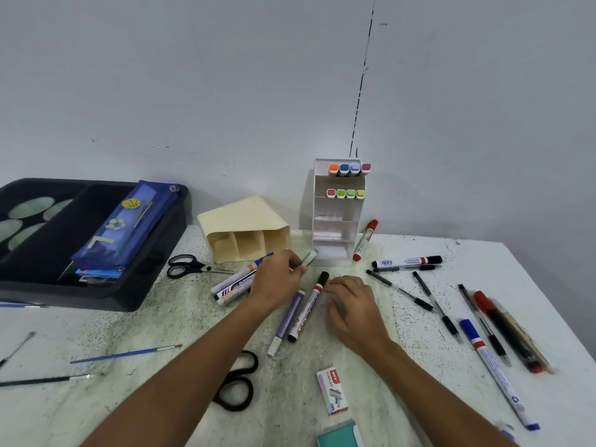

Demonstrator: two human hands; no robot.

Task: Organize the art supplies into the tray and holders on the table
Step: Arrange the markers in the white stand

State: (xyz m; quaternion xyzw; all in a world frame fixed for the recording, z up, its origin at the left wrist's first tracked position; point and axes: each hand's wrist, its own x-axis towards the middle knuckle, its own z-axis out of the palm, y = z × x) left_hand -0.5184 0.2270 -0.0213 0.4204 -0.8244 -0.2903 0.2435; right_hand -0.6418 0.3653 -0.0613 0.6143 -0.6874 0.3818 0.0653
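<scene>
My left hand (277,279) pinches a pale green marker (310,257) just in front of the white tiered marker rack (335,221), whose top two shelves hold several coloured markers. My right hand (351,304) lies beside a black-capped marker (309,304), its fingertips at the marker's cap end. A purple marker (288,317) lies next to it. The cream three-slot holder (245,233) stands tilted at the wall. The black tray (96,246) at the left holds a blue pencil case (129,221).
Several pens and markers (483,321) lie scattered at the right. Two pairs of scissors (185,266) (238,382), brushes (125,353), a staples box (332,390) and a teal box (338,435) lie on the table. A red marker (364,240) leans on the rack.
</scene>
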